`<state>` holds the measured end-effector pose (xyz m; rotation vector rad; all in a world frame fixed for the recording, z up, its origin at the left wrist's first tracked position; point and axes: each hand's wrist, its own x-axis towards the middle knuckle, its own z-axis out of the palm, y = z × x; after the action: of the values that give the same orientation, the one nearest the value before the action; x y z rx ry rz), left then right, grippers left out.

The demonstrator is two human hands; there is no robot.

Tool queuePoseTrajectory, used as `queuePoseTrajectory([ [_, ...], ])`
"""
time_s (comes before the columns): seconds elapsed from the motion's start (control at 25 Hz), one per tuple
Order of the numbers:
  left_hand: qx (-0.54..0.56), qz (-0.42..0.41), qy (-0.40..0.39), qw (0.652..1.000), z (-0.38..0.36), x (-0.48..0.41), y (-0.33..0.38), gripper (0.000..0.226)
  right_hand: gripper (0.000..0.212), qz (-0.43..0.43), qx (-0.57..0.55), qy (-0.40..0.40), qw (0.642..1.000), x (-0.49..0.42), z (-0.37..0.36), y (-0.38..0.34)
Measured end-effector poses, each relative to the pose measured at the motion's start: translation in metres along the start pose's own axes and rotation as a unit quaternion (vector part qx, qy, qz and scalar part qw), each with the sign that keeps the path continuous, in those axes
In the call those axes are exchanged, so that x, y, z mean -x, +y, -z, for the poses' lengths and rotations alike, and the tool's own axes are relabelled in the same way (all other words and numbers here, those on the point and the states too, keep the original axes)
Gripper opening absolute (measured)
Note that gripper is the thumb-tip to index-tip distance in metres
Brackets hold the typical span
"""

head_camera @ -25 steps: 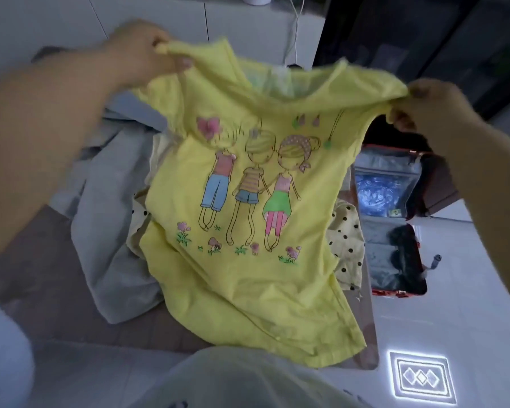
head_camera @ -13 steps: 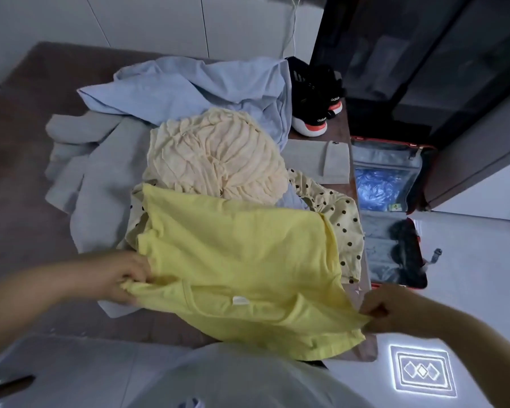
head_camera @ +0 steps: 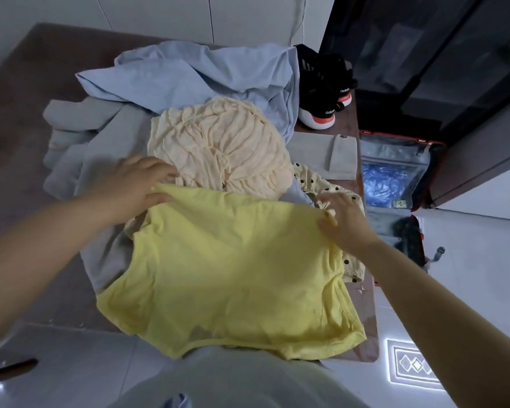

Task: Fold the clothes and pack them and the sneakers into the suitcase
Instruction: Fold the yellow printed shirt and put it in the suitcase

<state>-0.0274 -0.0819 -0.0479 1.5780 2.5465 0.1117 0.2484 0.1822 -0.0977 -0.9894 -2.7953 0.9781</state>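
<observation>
A yellow T-shirt [head_camera: 230, 269] lies spread, plain side up, on the pile of clothes at the table's near edge, neck end toward me. My left hand [head_camera: 136, 187] pinches its far left corner. My right hand [head_camera: 343, 219] grips the far right corner, where the fabric bunches. Behind it lie a crumpled cream garment [head_camera: 218, 142], a light blue shirt [head_camera: 189, 75], a grey garment [head_camera: 100, 136] and a cream polka-dot piece [head_camera: 333, 187]. Black sneakers [head_camera: 324, 89] with white and orange soles stand at the table's far right corner. The open suitcase [head_camera: 395, 160] lies on the floor to the right.
The brown table [head_camera: 18, 113] shows bare surface on its left side. A dark glass cabinet [head_camera: 439, 54] rises behind the suitcase. White floor tiles [head_camera: 483, 275] lie to the right, with a bright patterned reflection near my right forearm.
The T-shirt was held up with its print facing me, then laid face down on the pile. Both hands moved from its near shoulders to its far corners.
</observation>
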Motion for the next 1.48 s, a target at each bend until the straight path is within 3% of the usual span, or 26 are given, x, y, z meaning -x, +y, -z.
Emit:
queuePoseTrajectory([
  [0.08,-0.062,0.028,-0.105,0.992,0.002,-0.012,-0.003,0.036,0.056,-0.032,-0.026,-0.123,0.992,-0.026,0.000,-0.004],
  [0.12,-0.058,0.030,-0.127,0.990,0.003,-0.014,-0.003,0.031,0.048,-0.029,-0.011,-0.182,0.983,-0.033,0.001,-0.005],
  [0.16,-0.019,0.037,-0.129,0.991,0.005,-0.014,-0.003,0.026,0.028,-0.016,0.030,-0.214,0.976,-0.036,0.003,-0.003],
  [0.2,0.038,0.056,-0.128,0.989,0.011,-0.015,-0.003,0.020,0.011,0.007,0.077,-0.217,0.973,-0.035,0.009,-0.002],
  [0.28,0.141,0.087,-0.100,0.981,0.028,-0.016,-0.002,0.011,0.028,-0.002,0.096,-0.204,0.974,-0.036,0.035,0.005],
  [0.44,0.279,0.109,0.019,0.954,0.072,-0.026,-0.018,0.020,0.062,-0.063,-0.045,-0.191,0.979,-0.032,0.103,0.010],
  [0.56,0.369,0.100,0.042,0.923,0.089,-0.035,-0.035,0.042,0.024,-0.045,-0.173,-0.164,0.970,-0.028,0.127,-0.001],
  [0.64,0.394,0.123,0.038,0.910,0.086,-0.042,-0.047,0.032,0.017,-0.037,-0.311,-0.126,0.941,-0.028,0.131,-0.004],
  [0.76,0.404,0.154,0.040,0.901,0.080,-0.052,-0.051,0.014,0.040,-0.058,-0.462,-0.086,0.881,-0.035,0.122,0.000],
  [0.88,0.407,0.165,0.044,0.897,0.071,-0.066,-0.044,0.017,0.049,-0.086,-0.501,-0.044,0.860,-0.053,0.103,0.000],
  [1.0,0.424,0.202,0.055,0.881,0.053,-0.083,-0.045,0.004,0.044,-0.176,-0.431,0.142,0.874,-0.082,0.085,0.010],
  [1.08,0.418,0.223,0.056,0.879,0.039,-0.091,-0.050,0.019,0.034,-0.234,-0.340,0.241,0.878,-0.094,0.081,0.016],
  [1.12,0.420,0.235,0.055,0.875,0.032,-0.094,-0.051,0.025,0.025,-0.243,-0.285,0.250,0.893,-0.095,0.077,0.014],
  [1.2,0.428,0.246,0.039,0.869,0.025,-0.096,-0.048,0.030,0.020,-0.189,-0.168,0.220,0.942,-0.090,0.055,0.000],
  [1.28,0.448,0.272,0.018,0.851,0.023,-0.096,-0.043,0.032,0.024,-0.059,-0.096,0.124,0.986,-0.076,0.018,-0.027],
  [1.36,0.480,0.305,-0.014,0.822,0.024,-0.091,-0.043,0.032,0.030,0.017,-0.037,-0.042,0.998,-0.059,-0.027,-0.057],
  [1.4,0.494,0.310,-0.040,0.811,0.025,-0.085,-0.043,0.031,0.039,0.021,0.007,-0.081,0.996,-0.050,-0.046,-0.071],
  [1.48,0.479,0.298,-0.082,0.822,0.028,-0.073,-0.043,0.026,0.047,0.032,0.050,-0.021,0.998,-0.030,-0.072,-0.102],
])
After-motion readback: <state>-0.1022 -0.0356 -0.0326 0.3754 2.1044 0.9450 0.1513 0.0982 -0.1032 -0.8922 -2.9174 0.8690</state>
